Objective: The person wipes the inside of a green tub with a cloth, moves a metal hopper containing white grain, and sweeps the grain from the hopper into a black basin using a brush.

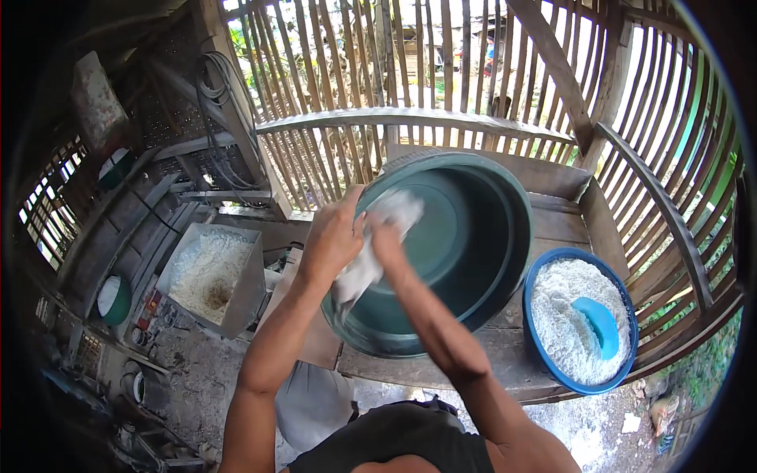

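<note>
The large dark green basin (465, 244) sits tilted on the wooden bench (552, 229), its mouth turned toward the person, lower rim resting on the planks at about 6 o'clock and upper rim lifted toward 12 o'clock. It looks like thin moulded plastic: light for its size, a little flexible, smooth and probably slippery inside, so the rolled rim is the sure place to take hold.

The left hand (335, 236) curls closed over that rim at about 9 o'clock, steadying the tilt. The right hand (386, 236) is pressed against the inner wall just beside it, fingers folded around a white cloth (371, 252). The cloth is soft and limp; 1 end bunches up over the rim near 11 o'clock and the other hangs down across the basin's outer side toward 7 o'clock. The basin itself appears to hold nothing but the cloth.

At 3 o'clock from the green basin, touching or nearly touching it, stands a blue basin (623, 347) filled almost to the rim with white, coarse, shredded-looking material, with 1 light blue scoop (597, 323) lying on top. At 9 o'clock, well apart and lower down, a square metal hopper (248, 292) holds more of the same white material, heaped unevenly and yellowish in the middle. Further toward 8 o'clock a small green bowl (114, 299) shows something white inside; I cannot tell what.
</note>
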`<state>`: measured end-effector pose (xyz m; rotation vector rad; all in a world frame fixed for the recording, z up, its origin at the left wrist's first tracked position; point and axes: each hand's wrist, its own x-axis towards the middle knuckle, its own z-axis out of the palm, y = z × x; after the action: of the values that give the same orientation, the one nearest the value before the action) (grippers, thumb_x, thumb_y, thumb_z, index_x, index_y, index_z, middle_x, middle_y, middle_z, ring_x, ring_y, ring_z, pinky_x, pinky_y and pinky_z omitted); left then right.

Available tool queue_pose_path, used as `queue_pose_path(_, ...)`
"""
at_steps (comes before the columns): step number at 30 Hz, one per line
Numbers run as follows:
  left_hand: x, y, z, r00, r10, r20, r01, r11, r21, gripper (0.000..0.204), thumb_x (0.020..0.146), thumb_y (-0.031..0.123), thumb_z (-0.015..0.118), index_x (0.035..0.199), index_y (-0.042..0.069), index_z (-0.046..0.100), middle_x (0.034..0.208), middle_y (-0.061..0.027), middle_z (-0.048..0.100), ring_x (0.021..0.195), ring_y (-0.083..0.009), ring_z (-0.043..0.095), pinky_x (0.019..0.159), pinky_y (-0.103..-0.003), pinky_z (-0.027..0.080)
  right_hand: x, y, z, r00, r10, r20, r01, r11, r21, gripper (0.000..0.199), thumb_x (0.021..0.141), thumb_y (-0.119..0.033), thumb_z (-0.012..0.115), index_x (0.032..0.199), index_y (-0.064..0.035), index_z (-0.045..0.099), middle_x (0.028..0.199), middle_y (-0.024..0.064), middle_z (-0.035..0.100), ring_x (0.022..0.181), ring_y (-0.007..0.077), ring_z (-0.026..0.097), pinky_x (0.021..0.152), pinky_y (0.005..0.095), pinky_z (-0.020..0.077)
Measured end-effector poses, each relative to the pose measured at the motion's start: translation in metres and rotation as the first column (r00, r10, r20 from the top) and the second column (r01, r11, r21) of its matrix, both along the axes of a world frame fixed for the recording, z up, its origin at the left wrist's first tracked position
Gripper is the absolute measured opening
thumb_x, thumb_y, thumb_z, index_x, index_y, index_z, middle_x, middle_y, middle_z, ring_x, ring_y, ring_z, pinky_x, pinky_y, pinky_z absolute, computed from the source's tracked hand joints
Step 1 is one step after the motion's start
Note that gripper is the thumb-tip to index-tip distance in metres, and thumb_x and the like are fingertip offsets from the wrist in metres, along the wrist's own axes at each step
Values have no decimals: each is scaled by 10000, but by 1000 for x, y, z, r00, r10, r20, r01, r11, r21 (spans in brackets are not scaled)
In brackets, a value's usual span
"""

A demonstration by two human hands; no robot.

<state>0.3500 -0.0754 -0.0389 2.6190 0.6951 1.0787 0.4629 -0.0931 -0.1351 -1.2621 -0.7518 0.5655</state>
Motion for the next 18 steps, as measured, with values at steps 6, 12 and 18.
queue_pose_path(6, -35, -2, -43, 973, -6, 231, 27, 996, -89, 355, 818, 34, 638, 1164, -6, 568, 945, -261, 659, 915, -438, 630, 757, -434, 497, 110, -7, -1, 760, -575, -304, 650, 658, 381, 284, 822, -167, 647, 963, 79, 670, 945, 171, 693, 855, 229, 643, 806, 356, 493)
queue_pose_path(12, -45, 11, -75, 948, 35, 316, 30, 980, -197, 281, 811, 11, 630, 1090, -5, 600, 873, -183, 681, 805, -299, 687, 733, -347, 507, -38, 52, -89, 847, -421, 325, 421, 904, 72, 538, 816, -381, 650, 1068, 95, 637, 1193, 256, 597, 1145, 349, 549, 1003, 447, 397)
queue_pose_path(18, -70, 26, -115, 756, 276, 594, -191, 960, -203, 269, 831, -14, 614, 1099, -31, 591, 931, -198, 680, 867, -319, 681, 773, -366, 508, 30, -71, -148, 230, 398, 888, 199, 874, -444, 452, 734, -359, 667, 1122, -128, 672, 1224, 157, 608, 1187, 333, 522, 978, 498, 407)
